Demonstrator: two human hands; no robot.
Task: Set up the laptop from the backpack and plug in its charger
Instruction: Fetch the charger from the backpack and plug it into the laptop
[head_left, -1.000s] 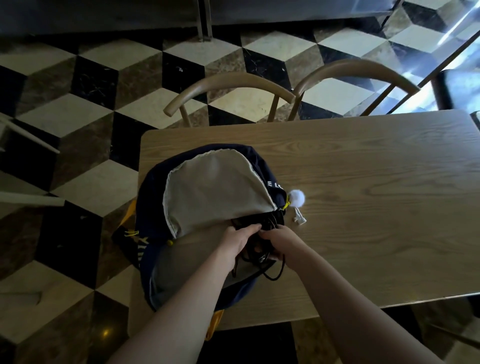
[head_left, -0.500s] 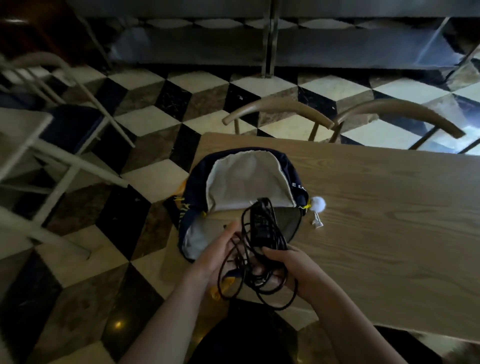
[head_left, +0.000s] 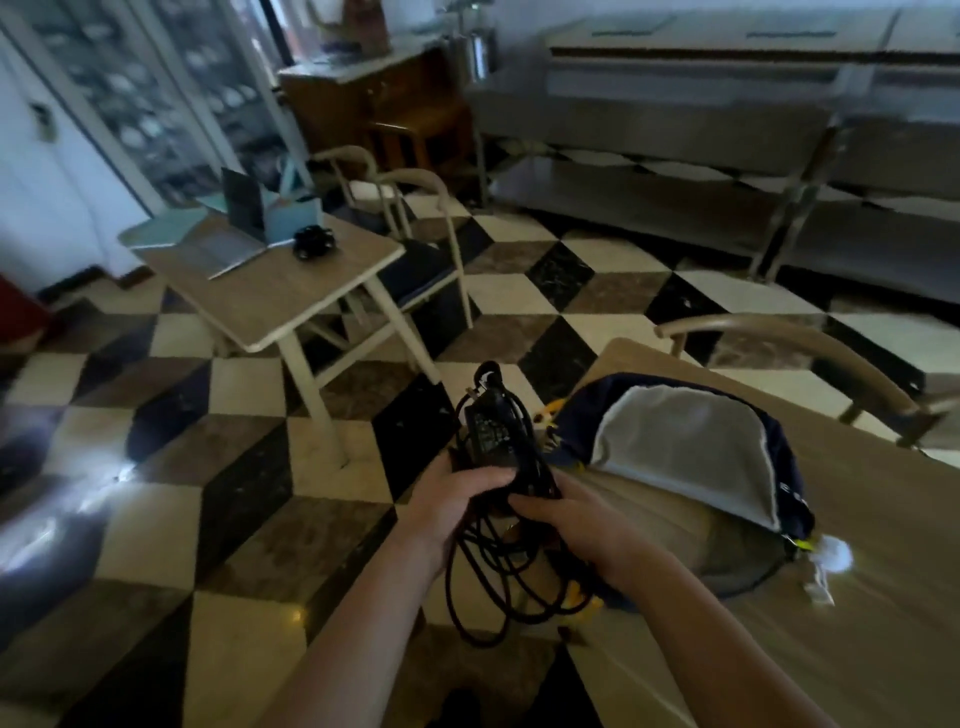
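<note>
Both hands hold a black laptop charger (head_left: 491, 434) with its tangled cable hanging in loops below. My left hand (head_left: 457, 499) grips the brick from the left. My right hand (head_left: 566, 514) grips the cable bundle from the right. The charger is in the air, off the left edge of the wooden table (head_left: 857, 597). The dark blue backpack (head_left: 691, 457) lies open on that table, grey lining showing, a white pompom at its right. An open grey laptop (head_left: 228, 234) stands on a smaller table (head_left: 291, 291) at the far left.
A small black object (head_left: 311, 241) sits beside the laptop. Wooden chairs (head_left: 410, 218) stand behind the small table and another chair (head_left: 810, 358) behind the near table. Checkered floor lies between the tables. Steel counters (head_left: 727, 119) line the back wall.
The charger came out of the backpack in both hands and moved left, off the table edge. My view swung left and up, bringing the small table with the laptop into sight.
</note>
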